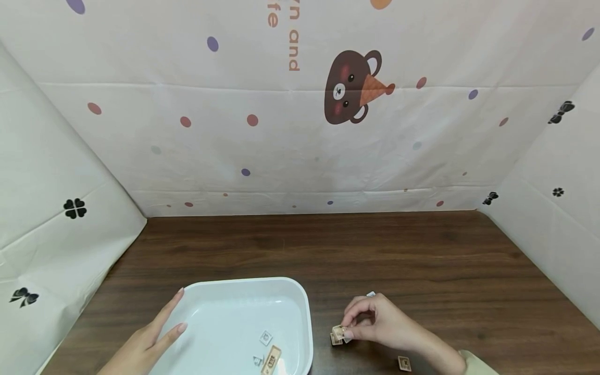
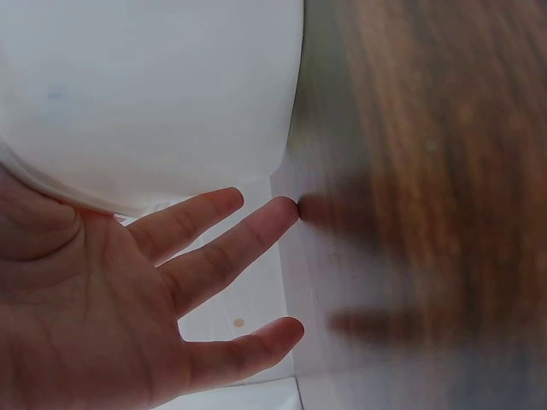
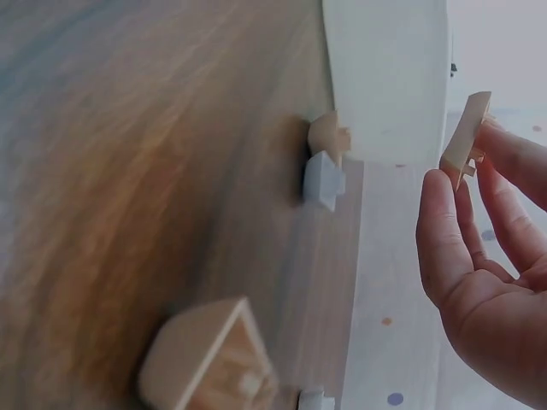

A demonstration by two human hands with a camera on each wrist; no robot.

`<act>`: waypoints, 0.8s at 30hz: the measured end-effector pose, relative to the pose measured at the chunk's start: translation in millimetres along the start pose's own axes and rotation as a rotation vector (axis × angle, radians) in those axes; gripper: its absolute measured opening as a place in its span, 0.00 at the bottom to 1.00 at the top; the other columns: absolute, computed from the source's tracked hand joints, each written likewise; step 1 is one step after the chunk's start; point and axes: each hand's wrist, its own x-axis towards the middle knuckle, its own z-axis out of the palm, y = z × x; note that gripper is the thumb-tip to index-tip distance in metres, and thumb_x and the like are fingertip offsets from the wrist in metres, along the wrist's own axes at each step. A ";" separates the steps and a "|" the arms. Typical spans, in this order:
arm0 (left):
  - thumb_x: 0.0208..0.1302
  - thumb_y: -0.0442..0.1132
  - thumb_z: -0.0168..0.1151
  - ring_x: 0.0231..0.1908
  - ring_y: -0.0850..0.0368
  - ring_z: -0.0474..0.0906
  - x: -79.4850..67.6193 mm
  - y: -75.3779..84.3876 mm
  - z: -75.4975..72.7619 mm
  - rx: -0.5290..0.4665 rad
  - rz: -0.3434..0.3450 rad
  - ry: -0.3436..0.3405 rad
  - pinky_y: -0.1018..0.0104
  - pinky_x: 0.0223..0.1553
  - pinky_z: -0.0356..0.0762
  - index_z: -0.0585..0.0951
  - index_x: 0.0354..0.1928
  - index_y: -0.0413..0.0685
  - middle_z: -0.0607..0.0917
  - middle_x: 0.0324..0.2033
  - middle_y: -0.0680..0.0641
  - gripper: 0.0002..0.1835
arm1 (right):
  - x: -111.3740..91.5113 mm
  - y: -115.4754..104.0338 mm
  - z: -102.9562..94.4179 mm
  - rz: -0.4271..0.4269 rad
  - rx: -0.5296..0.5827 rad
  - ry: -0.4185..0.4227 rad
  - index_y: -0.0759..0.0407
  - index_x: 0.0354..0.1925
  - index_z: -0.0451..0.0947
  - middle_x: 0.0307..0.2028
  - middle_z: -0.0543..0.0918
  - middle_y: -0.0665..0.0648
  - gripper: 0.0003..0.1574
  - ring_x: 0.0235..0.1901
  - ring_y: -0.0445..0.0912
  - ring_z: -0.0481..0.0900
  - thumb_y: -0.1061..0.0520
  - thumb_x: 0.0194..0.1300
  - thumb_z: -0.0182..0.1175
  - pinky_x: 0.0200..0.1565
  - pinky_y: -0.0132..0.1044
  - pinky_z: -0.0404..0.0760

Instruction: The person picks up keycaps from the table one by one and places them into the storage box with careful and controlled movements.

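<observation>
Beige and small, a block [image 3: 464, 141] is pinched between the thumb and fingertips of the right hand [image 1: 384, 322], just above the brown table [image 1: 445, 271]. It looks light, stiff and fairly sturdy, perhaps a little slippery; opposite side edges seem the best place to take hold. It sits out at the fingertips, clear of the palm. Near it on the table is a grey-white piece [image 3: 319, 181]. The left hand [image 1: 145, 344], fingers spread, is at the left side of the white tray [image 1: 248, 281]; whether it presses, I cannot tell.
</observation>
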 end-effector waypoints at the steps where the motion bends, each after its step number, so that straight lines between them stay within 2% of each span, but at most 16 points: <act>1: 0.69 0.49 0.45 0.56 0.31 0.65 0.0 0.0 0.0 0.001 0.000 0.001 0.37 0.44 0.68 0.42 0.72 0.55 0.54 0.67 0.35 0.35 | 1.1 -1.1 0.6 -0.011 0.001 0.002 0.64 0.32 0.80 0.33 0.80 0.58 0.07 0.35 0.35 0.77 0.60 0.55 0.64 0.34 0.36 0.81; 6: 0.69 0.49 0.46 0.56 0.31 0.65 -0.3 0.2 -0.1 -0.001 0.000 0.003 0.37 0.43 0.68 0.42 0.72 0.55 0.54 0.67 0.36 0.35 | 7.5 -5.1 4.3 -0.048 0.034 -0.002 0.68 0.32 0.80 0.33 0.79 0.65 0.08 0.36 0.35 0.76 0.63 0.55 0.64 0.35 0.36 0.81; 14: 0.69 0.49 0.45 0.56 0.31 0.65 -0.4 0.1 0.1 -0.002 0.005 0.012 0.37 0.44 0.67 0.42 0.72 0.56 0.54 0.67 0.37 0.35 | 18.7 -8.8 13.7 -0.078 0.085 -0.028 0.72 0.32 0.79 0.33 0.79 0.66 0.09 0.35 0.35 0.77 0.64 0.55 0.63 0.31 0.36 0.81; 20: 0.69 0.49 0.46 0.56 0.33 0.66 -0.1 0.1 0.0 0.004 0.007 0.019 0.38 0.45 0.67 0.43 0.72 0.55 0.55 0.67 0.38 0.35 | 27.1 -14.9 21.7 -0.084 0.149 -0.056 0.76 0.32 0.77 0.34 0.79 0.60 0.10 0.33 0.34 0.77 0.65 0.55 0.63 0.27 0.39 0.81; 24: 0.69 0.50 0.45 0.56 0.31 0.64 0.0 0.1 -0.9 -0.006 -0.013 -0.014 0.37 0.45 0.67 0.41 0.72 0.55 0.53 0.67 0.36 0.36 | 32.8 -18.6 26.9 -0.088 0.140 -0.058 0.75 0.32 0.78 0.34 0.79 0.60 0.09 0.32 0.34 0.77 0.65 0.55 0.63 0.25 0.37 0.81</act>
